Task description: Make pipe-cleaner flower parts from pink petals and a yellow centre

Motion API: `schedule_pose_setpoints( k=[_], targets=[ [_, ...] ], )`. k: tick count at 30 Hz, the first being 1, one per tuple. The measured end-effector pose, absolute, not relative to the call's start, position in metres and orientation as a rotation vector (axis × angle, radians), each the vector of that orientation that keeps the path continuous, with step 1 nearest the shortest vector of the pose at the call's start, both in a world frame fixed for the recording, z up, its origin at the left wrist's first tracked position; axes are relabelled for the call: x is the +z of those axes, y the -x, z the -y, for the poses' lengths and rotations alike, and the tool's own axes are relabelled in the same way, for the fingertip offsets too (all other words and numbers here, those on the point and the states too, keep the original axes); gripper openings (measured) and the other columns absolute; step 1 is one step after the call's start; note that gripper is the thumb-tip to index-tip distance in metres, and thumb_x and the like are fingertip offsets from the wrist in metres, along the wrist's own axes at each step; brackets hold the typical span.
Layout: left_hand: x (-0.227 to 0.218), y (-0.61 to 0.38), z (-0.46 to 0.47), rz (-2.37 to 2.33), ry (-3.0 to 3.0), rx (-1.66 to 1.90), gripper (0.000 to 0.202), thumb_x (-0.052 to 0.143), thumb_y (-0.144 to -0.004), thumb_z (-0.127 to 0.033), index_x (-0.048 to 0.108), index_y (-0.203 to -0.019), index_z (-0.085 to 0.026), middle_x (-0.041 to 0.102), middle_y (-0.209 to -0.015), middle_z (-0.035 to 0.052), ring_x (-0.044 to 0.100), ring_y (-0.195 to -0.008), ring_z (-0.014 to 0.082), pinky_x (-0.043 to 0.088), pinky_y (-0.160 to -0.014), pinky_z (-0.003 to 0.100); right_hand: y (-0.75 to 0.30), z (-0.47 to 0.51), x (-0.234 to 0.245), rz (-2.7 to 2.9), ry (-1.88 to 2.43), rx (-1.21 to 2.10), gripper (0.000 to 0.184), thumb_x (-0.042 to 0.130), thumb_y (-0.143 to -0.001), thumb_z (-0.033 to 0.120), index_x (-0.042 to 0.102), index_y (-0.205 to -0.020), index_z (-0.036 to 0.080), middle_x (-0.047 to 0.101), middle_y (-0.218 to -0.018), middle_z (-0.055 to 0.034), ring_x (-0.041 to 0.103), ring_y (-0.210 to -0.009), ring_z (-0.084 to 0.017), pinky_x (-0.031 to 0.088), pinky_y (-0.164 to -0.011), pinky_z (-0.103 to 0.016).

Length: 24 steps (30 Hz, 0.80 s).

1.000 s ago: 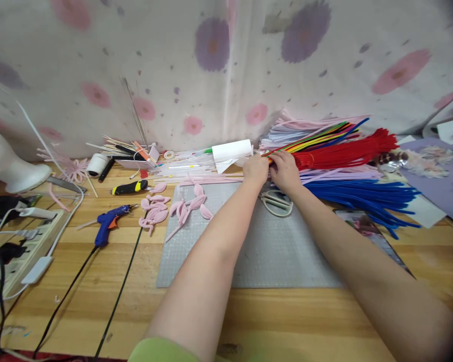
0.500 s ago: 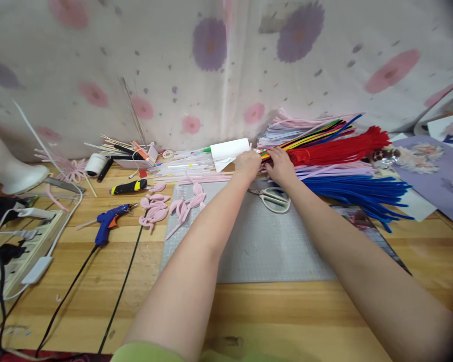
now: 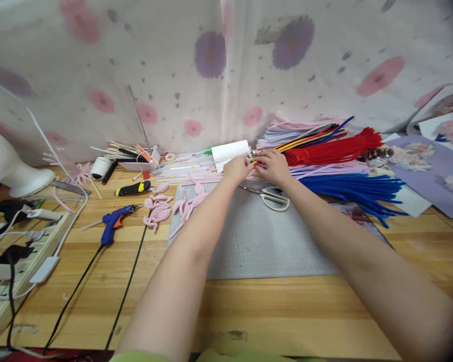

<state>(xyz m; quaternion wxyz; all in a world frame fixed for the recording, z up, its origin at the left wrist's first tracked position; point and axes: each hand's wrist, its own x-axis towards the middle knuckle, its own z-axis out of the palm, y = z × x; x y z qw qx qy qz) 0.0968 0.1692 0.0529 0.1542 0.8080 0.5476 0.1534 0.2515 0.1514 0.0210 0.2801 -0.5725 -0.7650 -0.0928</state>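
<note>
my left grip (image 3: 236, 170) is curled in, its fingertips pinching the near ends of the multicoloured stems (image 3: 313, 140). my right grip (image 3: 275, 167) closes over the same fuzzy bundle from its other side, just beside the left, so that only a short bit of yellow and pink shows between my fingertips. from there the stems run out past my right knuckles, a little above three o'clock.

just beside my left grip, at ten o'clock, lies a white paper roll (image 3: 230, 151). close by at two o'clock rests a pale stack of stems (image 3: 283, 131). at three o'clock, just past my right knuckles, the red stems (image 3: 335, 147) spread out, with lilac stems (image 3: 332, 169) below them and blue stems (image 3: 347, 190) toward four.

at five o'clock, near my right wrist, scissors (image 3: 275, 199) lie on the grey cutting mat (image 3: 272, 246). pink looped pieces (image 3: 189, 202) sit at eight o'clock, partly behind my left forearm, and loose pink petals (image 3: 159, 211) lie beyond them on the wooden tabletop (image 3: 287, 306).

farther out, a yellow-and-black cutter (image 3: 133, 188) lies at nine o'clock, and a blue glue gun (image 3: 113, 223) between eight and nine.
</note>
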Motion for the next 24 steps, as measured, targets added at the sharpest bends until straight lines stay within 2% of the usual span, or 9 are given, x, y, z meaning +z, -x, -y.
schedule_pose_setpoints(
  k=[7, 11, 17, 20, 24],
  targets=[
    [0.045, -0.094, -0.161, -1.561, -2.454, 0.669, 0.030, 0.030, -0.088, -0.032, 0.054, -0.101, -0.021, 0.057, -0.102, 0.0058, 0.056, -0.086, 0.0163, 0.037, -0.067, 0.026, -0.241, -0.147, 0.024, 1.980, 1.607, -0.277, 0.032, 0.045, -0.078, 0.030, 0.065, -0.100, 0.022, 0.062, -0.108, -0.0065, 0.044, -0.102, -0.026, 0.030, -0.081, -0.039],
    [0.043, -0.092, -0.158, -1.523, -2.567, 0.672, 0.029, 0.029, -0.089, -0.028, 0.055, -0.098, -0.020, 0.056, -0.101, 0.0063, 0.055, -0.087, 0.0164, 0.037, -0.067, 0.026, -0.237, -0.148, 0.023, 1.988, 1.571, -0.357, 0.029, 0.046, -0.079, 0.035, 0.067, -0.094, 0.023, 0.064, -0.104, -0.0059, 0.042, -0.104, -0.028, 0.026, -0.084, -0.043],
    [0.047, -0.089, -0.157, -1.525, -2.646, 0.658, 0.022, 0.034, -0.086, -0.020, 0.054, -0.096, -0.018, 0.056, -0.097, 0.0071, 0.055, -0.087, 0.0165, 0.036, -0.067, 0.026, -0.243, -0.165, 0.012, 1.925, 1.568, -0.243, 0.028, 0.043, -0.080, 0.024, 0.069, -0.088, 0.020, 0.067, -0.091, -0.0069, 0.048, -0.095, -0.026, 0.034, -0.083, -0.043],
    [0.050, -0.083, -0.157, -1.571, -2.617, 0.699, 0.022, 0.033, -0.086, -0.020, 0.054, -0.094, -0.018, 0.057, -0.096, 0.0069, 0.055, -0.085, 0.0161, 0.036, -0.066, 0.026, -0.248, -0.171, 0.012, 1.902, 1.519, -0.267, 0.029, 0.042, -0.080, 0.020, 0.069, -0.091, 0.022, 0.065, -0.101, -0.0063, 0.046, -0.103, -0.026, 0.035, -0.088, -0.044],
    [0.052, -0.074, -0.158, -1.574, -2.603, 0.749, 0.021, 0.033, -0.086, -0.021, 0.053, -0.090, -0.018, 0.056, -0.095, 0.0066, 0.054, -0.083, 0.0160, 0.035, -0.065, 0.026, -0.253, -0.173, 0.015, 1.915, 1.506, -0.361, 0.027, 0.043, -0.080, 0.022, 0.070, -0.086, 0.022, 0.055, -0.122, -0.0043, 0.041, -0.113, -0.026, 0.036, -0.092, -0.043]
  ],
)
